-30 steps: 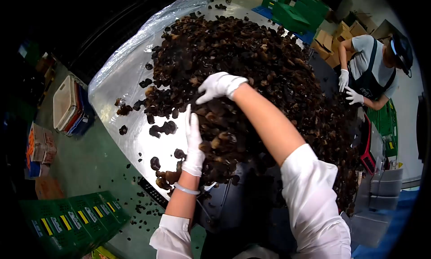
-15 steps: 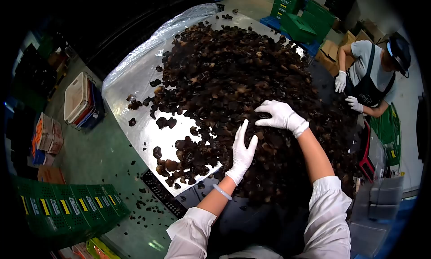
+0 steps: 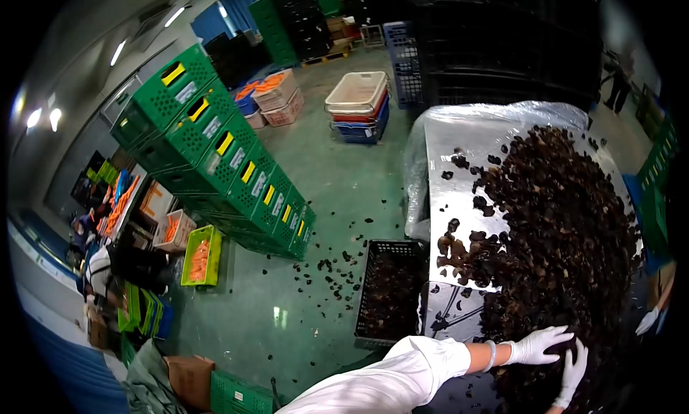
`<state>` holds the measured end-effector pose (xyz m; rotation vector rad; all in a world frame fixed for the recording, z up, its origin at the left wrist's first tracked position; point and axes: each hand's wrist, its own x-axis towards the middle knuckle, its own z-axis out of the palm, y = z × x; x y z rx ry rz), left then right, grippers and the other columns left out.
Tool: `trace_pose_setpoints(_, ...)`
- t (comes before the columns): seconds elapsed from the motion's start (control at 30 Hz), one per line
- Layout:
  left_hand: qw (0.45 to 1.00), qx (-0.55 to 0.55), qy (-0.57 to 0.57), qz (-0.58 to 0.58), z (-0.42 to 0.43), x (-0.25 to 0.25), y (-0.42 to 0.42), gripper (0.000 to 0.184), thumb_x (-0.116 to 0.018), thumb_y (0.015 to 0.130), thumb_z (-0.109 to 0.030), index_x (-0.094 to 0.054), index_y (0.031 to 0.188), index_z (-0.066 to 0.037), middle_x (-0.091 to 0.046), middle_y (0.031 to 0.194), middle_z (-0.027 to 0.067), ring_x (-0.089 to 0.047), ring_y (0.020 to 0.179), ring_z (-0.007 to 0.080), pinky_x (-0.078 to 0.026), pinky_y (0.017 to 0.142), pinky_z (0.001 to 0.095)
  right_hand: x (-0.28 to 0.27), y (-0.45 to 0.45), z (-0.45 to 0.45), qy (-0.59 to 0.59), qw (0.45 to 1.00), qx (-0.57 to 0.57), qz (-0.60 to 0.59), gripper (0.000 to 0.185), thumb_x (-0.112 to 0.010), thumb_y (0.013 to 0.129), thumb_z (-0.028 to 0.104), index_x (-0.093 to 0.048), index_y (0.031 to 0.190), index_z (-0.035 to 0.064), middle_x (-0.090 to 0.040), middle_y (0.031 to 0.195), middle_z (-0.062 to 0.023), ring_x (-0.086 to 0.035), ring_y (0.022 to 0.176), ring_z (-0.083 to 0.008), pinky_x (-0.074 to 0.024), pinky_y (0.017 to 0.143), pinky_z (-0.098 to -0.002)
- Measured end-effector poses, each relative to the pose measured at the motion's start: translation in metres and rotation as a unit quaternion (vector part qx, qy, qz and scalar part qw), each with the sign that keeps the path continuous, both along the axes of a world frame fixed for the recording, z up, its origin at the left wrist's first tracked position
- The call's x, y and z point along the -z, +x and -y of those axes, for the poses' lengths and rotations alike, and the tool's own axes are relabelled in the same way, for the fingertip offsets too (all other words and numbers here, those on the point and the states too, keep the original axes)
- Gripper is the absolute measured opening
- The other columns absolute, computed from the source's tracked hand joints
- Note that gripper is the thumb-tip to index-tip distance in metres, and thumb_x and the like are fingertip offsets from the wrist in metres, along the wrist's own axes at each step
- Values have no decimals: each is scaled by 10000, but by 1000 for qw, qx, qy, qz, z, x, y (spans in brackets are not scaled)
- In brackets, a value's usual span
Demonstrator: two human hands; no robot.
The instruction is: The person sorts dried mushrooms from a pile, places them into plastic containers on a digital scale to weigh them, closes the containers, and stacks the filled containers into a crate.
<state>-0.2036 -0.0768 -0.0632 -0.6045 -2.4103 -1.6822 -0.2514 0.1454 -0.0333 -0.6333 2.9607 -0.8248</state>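
Note:
A big heap of dark brown wood ear mushrooms (image 3: 552,227) covers much of the metal table (image 3: 448,170). At the near end of the heap lies my left hand (image 3: 542,346), white-gloved, its fingers stretched over the pieces and its thumb apart. Close beside it, fingers pointing up, my right hand (image 3: 573,371) rests on the mushrooms with finger and thumb apart. Neither glove shows anything gripped.
A black crate (image 3: 391,292) of mushrooms stands on the floor beside the table. Left of it rises a stack of green crates (image 3: 244,163). White and blue bins (image 3: 357,95) stand farther back. Co-workers (image 3: 108,270) are at far left; another gloved hand (image 3: 647,321) shows at right.
My view has swung left, bringing the crate stack and black crate into sight. My hands have come closer together on the heap, both still open.

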Motion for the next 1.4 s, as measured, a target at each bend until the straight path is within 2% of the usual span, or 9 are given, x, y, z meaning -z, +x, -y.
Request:
trace_pose_setpoints(0.27,998,7,-59,19,15,2,45,745,-641,803,-305,-346,1444,-66,-361,1442,244,-368,1306,410,-345,1079,462,43,39,-7,36,997,31,-55,454,-593,911,268,-529,1305,51,-535,1291,-183,-493,1191,-358,-374,1029,-419)
trace_pose_setpoints(0.3,998,5,-67,3,17,3,47,750,-654,780,-315,-371,1428,-66,-385,1423,235,-382,1294,406,-352,1071,465,-17,77,38,-18,996,1,-89,329,-630,900,222,-627,1192,71,-640,1057,-197,-581,979,-357,-449,882,-430)
trace_pose_setpoints(0.33,997,6,-73,-11,17,5,49,754,-666,757,-325,-397,1413,-66,-410,1404,226,-395,1282,402,-359,1063,469,-4,80,34,-10,994,20,-104,343,-663,883,242,-641,1194,99,-622,1026,-205,-589,957,-367,-471,849,-439)
trace_pose_setpoints(0.43,992,42,-111,-41,30,2,65,783,-674,762,-380,-386,1433,-98,-385,1445,199,-321,1352,404,-249,1126,508,9,98,32,19,995,92,-26,472,-654,868,212,-544,1306,76,-526,1291,-194,-489,1194,-369,-380,1030,-432)
trace_pose_setpoints(0.57,971,20,-162,-177,59,-53,92,643,-702,700,-336,-535,1265,-77,-545,1245,132,-469,1146,349,-387,965,476,-53,155,85,41,986,151,-66,526,-723,775,237,-591,1266,106,-518,1328,-179,-479,1229,-331,-372,1048,-412)
trace_pose_setpoints(0.77,928,101,-273,-233,53,7,110,639,-697,776,-304,-495,1374,-203,-528,1344,73,-310,1363,392,-242,1103,582,17,224,69,73,964,226,-121,595,-753,716,267,-557,1273,190,-471,1372,-131,-500,1180,-330,-466,965,-408)
trace_pose_setpoints(1.0,901,222,-289,-235,92,35,168,503,-685,813,-275,-570,1300,-221,-576,1277,52,-404,1318,314,-201,1089,640,42,322,110,102,965,226,-85,402,-697,752,171,-635,1150,188,-512,1328,-115,-545,1109,-293,-508,838,-393)
trace_pose_setpoints(1.27,892,325,-265,-170,143,52,200,465,-646,823,-191,-569,1281,-177,-559,1270,93,-456,1259,311,-315,1087,490,53,398,121,64,961,266,-38,271,-640,820,145,-670,1088,178,-528,1317,-123,-558,1088,-300,-503,832,-389)
trace_pose_setpoints(1.4,944,253,-186,-100,150,49,203,512,-696,779,-115,-567,1273,-76,-521,1327,175,-493,1225,372,-402,1035,441,36,395,120,-63,932,356,-12,398,-625,833,95,-630,1222,173,-482,1368,-161,-506,1194,-355,-434,997,-405)
